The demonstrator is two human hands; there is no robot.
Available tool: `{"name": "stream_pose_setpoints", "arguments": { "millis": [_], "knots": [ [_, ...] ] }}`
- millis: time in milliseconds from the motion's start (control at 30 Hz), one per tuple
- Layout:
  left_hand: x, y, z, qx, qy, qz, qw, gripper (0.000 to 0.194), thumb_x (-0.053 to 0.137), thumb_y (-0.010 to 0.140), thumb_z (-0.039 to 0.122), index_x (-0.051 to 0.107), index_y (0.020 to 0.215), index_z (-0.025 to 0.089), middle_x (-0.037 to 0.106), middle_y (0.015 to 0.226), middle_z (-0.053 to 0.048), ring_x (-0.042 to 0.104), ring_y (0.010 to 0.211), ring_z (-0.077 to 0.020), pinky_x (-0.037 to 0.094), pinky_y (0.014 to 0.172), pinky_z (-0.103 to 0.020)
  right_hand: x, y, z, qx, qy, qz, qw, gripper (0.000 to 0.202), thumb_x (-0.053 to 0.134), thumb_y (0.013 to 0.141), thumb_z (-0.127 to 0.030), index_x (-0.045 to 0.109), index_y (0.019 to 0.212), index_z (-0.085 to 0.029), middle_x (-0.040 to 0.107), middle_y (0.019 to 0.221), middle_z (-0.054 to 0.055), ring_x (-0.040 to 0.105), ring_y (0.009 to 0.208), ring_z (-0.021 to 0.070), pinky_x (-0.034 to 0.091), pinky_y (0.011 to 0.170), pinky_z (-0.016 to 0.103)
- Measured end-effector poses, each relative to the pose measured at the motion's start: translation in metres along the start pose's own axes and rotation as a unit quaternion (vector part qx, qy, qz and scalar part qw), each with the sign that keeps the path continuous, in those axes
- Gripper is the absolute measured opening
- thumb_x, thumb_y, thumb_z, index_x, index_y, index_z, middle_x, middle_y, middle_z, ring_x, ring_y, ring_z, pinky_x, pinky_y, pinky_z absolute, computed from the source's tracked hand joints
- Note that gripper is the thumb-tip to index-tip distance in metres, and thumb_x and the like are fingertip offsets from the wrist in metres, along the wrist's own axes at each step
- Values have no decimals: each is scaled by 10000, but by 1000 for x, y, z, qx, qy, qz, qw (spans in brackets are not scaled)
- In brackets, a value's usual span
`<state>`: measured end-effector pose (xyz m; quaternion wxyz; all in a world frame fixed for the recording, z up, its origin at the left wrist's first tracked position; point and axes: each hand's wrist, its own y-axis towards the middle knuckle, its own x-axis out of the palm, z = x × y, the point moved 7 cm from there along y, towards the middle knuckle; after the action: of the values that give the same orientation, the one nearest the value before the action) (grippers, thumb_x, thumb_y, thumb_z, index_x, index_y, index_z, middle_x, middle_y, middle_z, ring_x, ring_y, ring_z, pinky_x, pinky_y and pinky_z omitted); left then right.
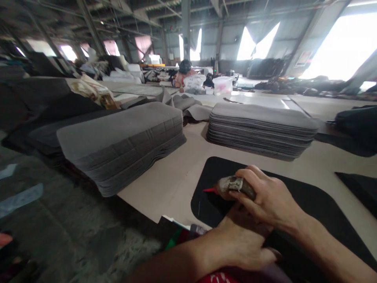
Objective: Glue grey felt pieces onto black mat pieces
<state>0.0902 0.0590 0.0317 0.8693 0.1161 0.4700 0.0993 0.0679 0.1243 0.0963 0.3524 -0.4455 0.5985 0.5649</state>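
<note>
My right hand (pixel 268 192) is wrapped round a brownish bottle (pixel 228 186) with a red pointed tip, held on its side above a black rounded sheet (pixel 312 196). The tip points left, over the sheet's left part, where a short pale line shows. Below and partly behind the right hand, my left hand (pixel 244 239) reaches across the sheet near the table's front edge. Its thumb is apart at the right, but its other fingers are mostly hidden, so what it holds, if anything, cannot be made out.
Tall stacks of grey sheets stand on the table (pixel 165 184) at the left (pixel 123 145) and behind the black sheet (pixel 259 129). Dark material (pixel 359 129) lies at the right. A person (pixel 185 74) is farther back, beside white bags (pixel 194 83).
</note>
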Motion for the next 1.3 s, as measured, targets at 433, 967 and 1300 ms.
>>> {"name": "stream_pose_setpoints", "arguments": {
  "millis": [433, 967, 1300],
  "knots": [
    [13, -3, -9, -40, -15, -47, 998, 665, 418, 990, 628, 453, 1465, 163, 410, 1549, -146, 240, 1504, -314, 145, 1256, -556, 12, 46, 61, 147, -87, 10, 985, 287, 563, 980, -472, 541, 1127, -227, 587, 1045, 46, 624, 805, 243, 296, 575, 323],
    [14, -2, -13, -67, -19, -45, 997, 606, 542, 955, 594, 474, 1446, 246, 409, 1567, -66, 233, 1513, -261, 110, 1276, -533, -40, 11, 118, 241, -146, -70, 957, 357, 527, 955, -566, 548, 1047, -221, 604, 1014, 62, 630, 802, 252, 255, 593, 314],
    [17, -2, -18, -96, 17, -65, 993, 574, 531, 959, 585, 477, 1455, 301, 367, 1594, -1, 234, 1515, -231, 119, 1291, -509, -87, -102, 190, 367, -188, -82, 907, 352, 467, 949, -561, 544, 1013, -224, 599, 1053, 75, 594, 782, 244, 267, 590, 319]
  ]
}}
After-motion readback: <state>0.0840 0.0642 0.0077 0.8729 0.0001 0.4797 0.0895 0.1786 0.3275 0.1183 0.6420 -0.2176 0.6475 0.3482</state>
